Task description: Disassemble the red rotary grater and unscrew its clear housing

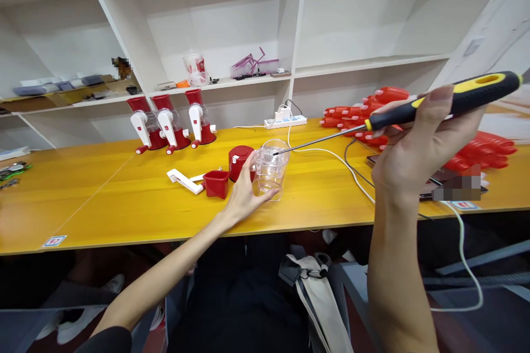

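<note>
My right hand [426, 127] grips a screwdriver [459, 96] by its black and yellow handle. Its long metal shaft slants down to the left, and the tip appears at the top of a clear plastic container [271, 171]; whether it touches is hard to tell. Wrapped around the left side of that container, my left hand [246, 190] steadies it upright on the table. Just left of it are a round red base [240, 160], a red square hopper [216, 183] and a white crank handle [186, 181].
Three assembled red and white rotary graters [201, 118] stand at the back left of the yellow table [124, 204]. A power strip [285, 121] with white cables lies behind. Many red plastic pieces [351, 116] are heaped at right. White shelves [223, 88] rise behind.
</note>
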Tool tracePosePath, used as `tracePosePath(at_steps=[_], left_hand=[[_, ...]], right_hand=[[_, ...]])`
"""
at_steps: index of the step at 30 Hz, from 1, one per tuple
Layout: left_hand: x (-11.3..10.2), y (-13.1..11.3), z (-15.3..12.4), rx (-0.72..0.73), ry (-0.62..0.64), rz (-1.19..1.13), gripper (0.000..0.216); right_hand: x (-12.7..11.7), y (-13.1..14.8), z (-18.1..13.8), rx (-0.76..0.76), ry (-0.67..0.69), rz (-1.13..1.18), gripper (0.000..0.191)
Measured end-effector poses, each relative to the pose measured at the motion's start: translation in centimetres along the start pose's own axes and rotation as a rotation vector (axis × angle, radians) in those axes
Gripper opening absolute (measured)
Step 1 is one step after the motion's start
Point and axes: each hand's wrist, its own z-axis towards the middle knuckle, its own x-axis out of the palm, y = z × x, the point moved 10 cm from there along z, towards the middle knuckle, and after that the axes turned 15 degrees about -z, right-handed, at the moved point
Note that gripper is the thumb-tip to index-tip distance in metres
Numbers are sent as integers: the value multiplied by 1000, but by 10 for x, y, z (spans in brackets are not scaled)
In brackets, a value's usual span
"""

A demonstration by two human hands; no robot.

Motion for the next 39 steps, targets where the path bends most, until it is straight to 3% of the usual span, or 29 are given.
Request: tracePosePath(at_steps=[5,7,11,14,18,24,26,29,32,36,39], left_hand=[[-55,-18,19,112,-106,221,53],[-69,-12,38,61,-63,342,57],[-62,34,67,-202,287,506,77],[-50,61,74,-272,470,580,96],[-56,83,86,-310,478,615,100],[-81,105,104,-392,444,639,81],[-80,94,103,-367,384,576,83],[-74,51,88,-237,136,236,72],[-50,8,58,-155,31,-81,69],[-11,-15,37,-227,2,-83,97],[0,-19,42,-229,-42,-20,100]], right_hand=[[-4,-3,1,16,-59,16,55],[-8,-2,0,18,-105,29,53],[-8,-3,-2,36,-133,48,58],[-8,-4,-2,41,-128,41,63],[-6,-4,-2,29,-108,7,53],[-5,-3,-5,9,-96,-14,57],[-4,-3,-6,3,-92,-15,56],[-6,-2,-6,-15,-115,22,60],[-7,-2,-7,-12,-127,38,57],[-3,1,-8,-35,-96,38,48],[-2,4,-8,-65,-80,36,46]])
